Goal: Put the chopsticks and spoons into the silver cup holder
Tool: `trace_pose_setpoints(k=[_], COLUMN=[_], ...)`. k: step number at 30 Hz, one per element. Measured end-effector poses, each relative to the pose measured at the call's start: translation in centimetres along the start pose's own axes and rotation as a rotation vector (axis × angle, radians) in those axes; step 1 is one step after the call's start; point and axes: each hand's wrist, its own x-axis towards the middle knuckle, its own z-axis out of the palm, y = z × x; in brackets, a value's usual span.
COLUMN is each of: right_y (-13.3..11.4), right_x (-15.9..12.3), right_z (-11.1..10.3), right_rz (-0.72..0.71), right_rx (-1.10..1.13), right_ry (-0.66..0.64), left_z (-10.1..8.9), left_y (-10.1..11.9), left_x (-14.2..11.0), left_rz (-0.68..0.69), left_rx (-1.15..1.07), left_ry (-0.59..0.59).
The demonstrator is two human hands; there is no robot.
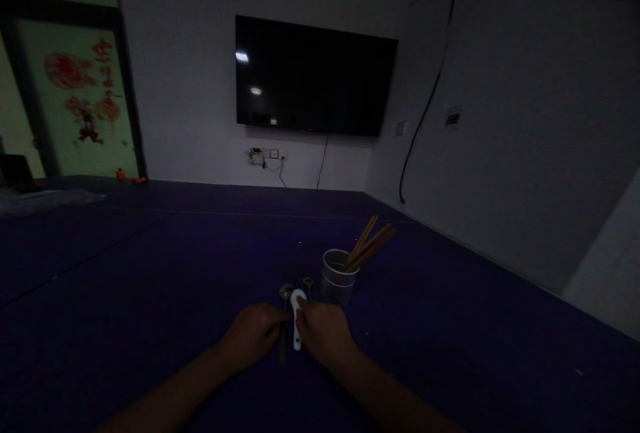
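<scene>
On the dark blue surface, a metal spoon lies bowl away from me, and my left hand is closed with its fingertips at the handle. Just right of it is a white spoon. The fingers of my right hand are curled onto its upper part, partly covering it. A smaller metal spoon lies beyond, its lower handle hidden behind my right hand. To the right, a metal cup stands upright, holding several wooden chopsticks that lean right.
A wide blue surface stretches to the walls. At the far wall hang a black television and, below it, sockets with cables. A black cable runs down the right wall. Crumpled plastic sheeting lies far left.
</scene>
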Motion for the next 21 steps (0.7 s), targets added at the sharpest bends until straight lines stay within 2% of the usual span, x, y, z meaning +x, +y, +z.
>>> trace_pose_setpoints(k=[21], right_y=[-0.06], right_x=[-0.01], right_z=[-0.15], right_rz=[0.013], right_rx=[0.015], right_ry=[-0.022], left_z=[0.80], left_y=[-0.50], left_x=[0.08], left_rz=[-0.059], left_rx=[0.036], left_ry=[0.036])
